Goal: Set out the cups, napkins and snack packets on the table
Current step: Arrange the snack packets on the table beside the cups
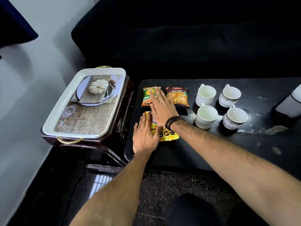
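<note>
On the black table (203, 154) lie three snack packets at the left end: a green one (146, 98), a brown "Mixture" one (179, 97) and a yellow one (169, 136) nearer me. My left hand (145, 136) rests flat on the yellow packet's left part, fingers spread. Stretched above the yellow packet, my right hand (161, 106) has its fingers spread, with fingertips over the green packet. Several white cups stand to the right: two plain ones (205, 95) (206, 116) and two patterned ones (229, 97) (235, 118). A napkin holder (288, 105) sits at the right edge.
A white tray (65, 115) with gold handles and a printed pumpkin picture rests on a dark stool left of the table. A black sofa (195, 38) runs behind the table. My knee shows at the bottom, over a speckled floor.
</note>
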`<state>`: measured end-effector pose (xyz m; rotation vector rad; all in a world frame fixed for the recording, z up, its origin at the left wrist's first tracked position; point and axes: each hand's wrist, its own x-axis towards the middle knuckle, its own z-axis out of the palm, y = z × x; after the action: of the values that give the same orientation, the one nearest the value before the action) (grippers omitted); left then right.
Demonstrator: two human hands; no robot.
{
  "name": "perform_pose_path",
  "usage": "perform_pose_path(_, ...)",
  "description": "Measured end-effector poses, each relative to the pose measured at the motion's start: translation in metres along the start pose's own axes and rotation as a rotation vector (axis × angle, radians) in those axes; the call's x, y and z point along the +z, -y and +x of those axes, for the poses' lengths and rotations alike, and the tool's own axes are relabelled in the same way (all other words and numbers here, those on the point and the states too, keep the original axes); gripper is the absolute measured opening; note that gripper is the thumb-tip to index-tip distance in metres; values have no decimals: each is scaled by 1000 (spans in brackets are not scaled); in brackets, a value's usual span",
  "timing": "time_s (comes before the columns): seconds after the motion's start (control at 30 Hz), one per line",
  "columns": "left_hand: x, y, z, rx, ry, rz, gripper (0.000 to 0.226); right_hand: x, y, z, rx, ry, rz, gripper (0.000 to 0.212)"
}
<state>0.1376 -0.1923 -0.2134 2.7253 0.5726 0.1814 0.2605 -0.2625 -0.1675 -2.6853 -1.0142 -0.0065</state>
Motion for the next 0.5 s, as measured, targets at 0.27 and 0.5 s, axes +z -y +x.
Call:
perform_pose_path(0.27,-6,2,-6,122,58,1,54,23,-25,-91,29,51,41,58)
perform_pose_path(0.5,-6,2,-6,130,89,-2,55,23,-29,-90,41,61,-11,60)
